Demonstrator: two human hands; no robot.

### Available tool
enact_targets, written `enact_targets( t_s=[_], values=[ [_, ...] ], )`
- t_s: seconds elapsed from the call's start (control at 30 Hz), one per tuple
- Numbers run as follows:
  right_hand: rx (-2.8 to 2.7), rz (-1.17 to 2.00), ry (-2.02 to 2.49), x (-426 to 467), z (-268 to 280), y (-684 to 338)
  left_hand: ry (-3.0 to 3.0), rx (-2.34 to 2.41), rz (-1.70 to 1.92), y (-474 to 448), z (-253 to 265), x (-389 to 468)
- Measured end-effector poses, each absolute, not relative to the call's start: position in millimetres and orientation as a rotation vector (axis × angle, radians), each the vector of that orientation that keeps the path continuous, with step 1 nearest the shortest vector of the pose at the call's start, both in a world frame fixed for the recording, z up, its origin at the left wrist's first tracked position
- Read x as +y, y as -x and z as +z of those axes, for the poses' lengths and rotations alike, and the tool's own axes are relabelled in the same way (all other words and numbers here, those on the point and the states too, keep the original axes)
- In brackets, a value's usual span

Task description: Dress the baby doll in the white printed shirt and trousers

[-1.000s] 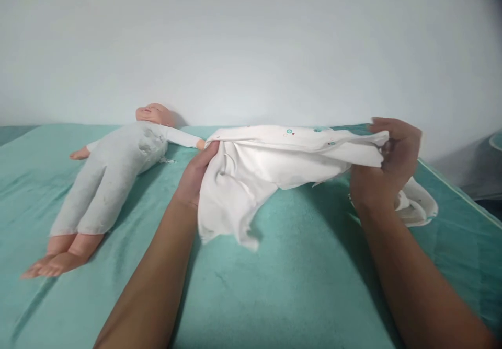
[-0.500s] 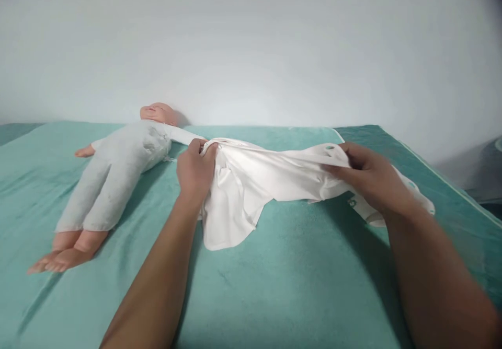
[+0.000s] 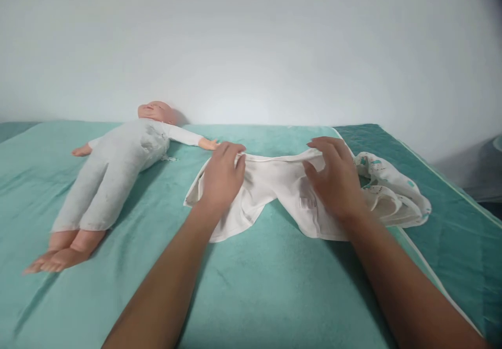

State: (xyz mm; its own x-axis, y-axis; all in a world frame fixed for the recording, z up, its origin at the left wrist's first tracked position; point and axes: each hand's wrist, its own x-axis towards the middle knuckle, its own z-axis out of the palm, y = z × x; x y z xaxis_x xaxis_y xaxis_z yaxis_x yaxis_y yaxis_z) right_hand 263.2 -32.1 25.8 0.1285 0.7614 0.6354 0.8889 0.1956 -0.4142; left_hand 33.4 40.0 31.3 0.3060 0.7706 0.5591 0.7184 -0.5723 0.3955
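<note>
Soft, cool light is filling the room before me, glowing brightest across the middle of the white wall (image 3: 251, 51) and dimming toward both sides. Shadow is lying along the doll (image 3: 121, 155) on its side toward the hands, and darker patches are bordering the inner sides of the left forearm (image 3: 164, 281) and right forearm (image 3: 396, 265). The white garment (image 3: 262, 174) is looking pale, its weave blurring away. The upper right corner is fading to black; the right edge is looking soft.
</note>
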Motion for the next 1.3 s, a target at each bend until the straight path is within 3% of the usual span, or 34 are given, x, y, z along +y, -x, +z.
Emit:
enact_targets(
  t_s=[0.17, 0.27, 0.63, 0.93, 1.1, 1.3],
  values=[
    [-1.879, 0.134, 1.856, -31.0, 14.6, -241.1, -2.523, 1.513, 0.531, -42.2, 24.0, 29.3],
    [-1.933, 0.161, 2.035, -23.1, 5.1, -238.7, -2.599, 1.659, 0.351, -43.8, 21.8, 28.7],
    [-2.0, -0.282, 1.847, -0.5, 4.9, -271.3, -2.785, 1.668, 0.415, -30.6, 21.9, 48.4],
    [-1.963, 0.015, 1.583, -10.4, 20.0, -254.7, -2.597, 1.16, 0.592, -43.3, 26.5, 36.3],
    [-2.247, 0.494, 1.553, -47.7, 43.2, -222.8, -2.671, 0.883, 0.27, -47.6, 39.5, 11.3],
    [-2.368, 0.206, 1.724, -49.4, 26.2, -229.7, -2.753, 0.978, 0.186, -41.3, 41.4, 8.1]
  ],
)
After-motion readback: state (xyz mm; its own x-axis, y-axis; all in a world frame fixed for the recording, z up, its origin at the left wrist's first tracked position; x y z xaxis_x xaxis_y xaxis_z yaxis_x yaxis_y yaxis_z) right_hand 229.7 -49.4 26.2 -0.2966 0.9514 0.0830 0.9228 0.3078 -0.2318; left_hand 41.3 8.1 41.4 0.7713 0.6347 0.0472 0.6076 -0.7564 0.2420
